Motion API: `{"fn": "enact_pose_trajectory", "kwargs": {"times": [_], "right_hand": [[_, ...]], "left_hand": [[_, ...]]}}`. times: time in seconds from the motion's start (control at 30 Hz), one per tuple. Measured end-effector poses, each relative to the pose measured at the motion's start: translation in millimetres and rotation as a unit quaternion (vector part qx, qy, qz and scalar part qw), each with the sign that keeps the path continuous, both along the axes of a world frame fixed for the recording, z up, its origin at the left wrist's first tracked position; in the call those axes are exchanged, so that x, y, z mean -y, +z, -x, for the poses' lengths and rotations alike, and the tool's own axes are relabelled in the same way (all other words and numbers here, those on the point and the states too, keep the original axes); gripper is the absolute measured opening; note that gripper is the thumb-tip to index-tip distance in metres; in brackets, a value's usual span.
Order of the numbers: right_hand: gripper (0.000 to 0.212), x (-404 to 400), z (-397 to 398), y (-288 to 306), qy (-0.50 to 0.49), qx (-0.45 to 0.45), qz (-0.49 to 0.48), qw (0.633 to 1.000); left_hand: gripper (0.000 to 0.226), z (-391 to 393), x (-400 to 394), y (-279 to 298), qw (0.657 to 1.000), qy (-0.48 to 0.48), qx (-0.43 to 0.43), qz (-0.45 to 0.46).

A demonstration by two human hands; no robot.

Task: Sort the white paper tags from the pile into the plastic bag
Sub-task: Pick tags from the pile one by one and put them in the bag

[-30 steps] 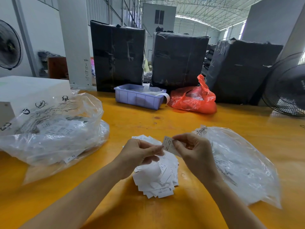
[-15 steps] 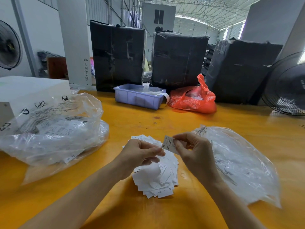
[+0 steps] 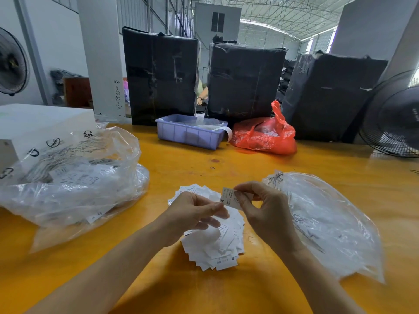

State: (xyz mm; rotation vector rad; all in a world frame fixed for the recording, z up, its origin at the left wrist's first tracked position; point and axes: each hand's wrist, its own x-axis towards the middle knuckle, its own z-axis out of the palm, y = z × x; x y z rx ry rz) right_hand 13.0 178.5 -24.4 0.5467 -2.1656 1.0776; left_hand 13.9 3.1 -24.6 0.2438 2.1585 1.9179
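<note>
While the right hand (image 3: 265, 207) pinches one paper tag (image 3: 230, 197) above the pile (image 3: 215, 243) | left hand (image 3: 195, 214) curled, thumb on fingertips — whether it holds a tag I cannot tell | tag light, thin, bendy — take it by an edge | plastic bag (image 3: 328, 223) just right.

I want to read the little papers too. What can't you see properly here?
Head view:
- Print on the tag pinched by the right hand: too small.
- Pile of tags: its middle hidden under the left hand.
- Inside the red bag: hidden by crumpled plastic.
- Fan: cut off by the right edge.
</note>
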Motion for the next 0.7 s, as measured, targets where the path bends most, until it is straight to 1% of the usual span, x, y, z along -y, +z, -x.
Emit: {"fn": "enact_pose_trajectory", "kwargs": {"times": [0.1, 0.23, 0.4, 0.53, 0.6, 0.7], "right_hand": [[0.012, -1.0, 0.7, -0.2, 0.0, 0.01, -0.006, 1.0], [0.012, -1.6, 0.7, -0.5, 0.011, 0.038, -0.01, 0.999], [0.01, 0.0, -0.9, 0.3, 0.051, 0.13, -0.006, 0.99], [0.007, -0.8, -1.2, 1.5, 0.077, 0.176, -0.011, 0.981], [0.007, -0.6, -1.5, 1.9, 0.083, 0.184, -0.01, 0.979], [0.012, -0.5, -0.5, 3.1, 0.059, 0.162, 0.024, 0.985]], "left_hand": [[0.025, 1.1, -0.1, 0.8, 1.0, 0.022, -0.002, -0.008], [0.022, 3.0, 0.1, 0.6, 0.999, 0.046, -0.001, -0.011], [0.021, 1.8, -1.9, -0.8, 0.999, 0.036, 0.008, -0.011], [0.024, 2.0, -2.1, -2.0, 0.999, 0.04, 0.005, -0.018], [0.025, 2.5, -2.2, -2.1, 0.999, 0.044, 0.003, -0.02], [0.022, 3.2, -1.9, -1.8, 0.998, 0.045, 0.007, -0.031]]}}
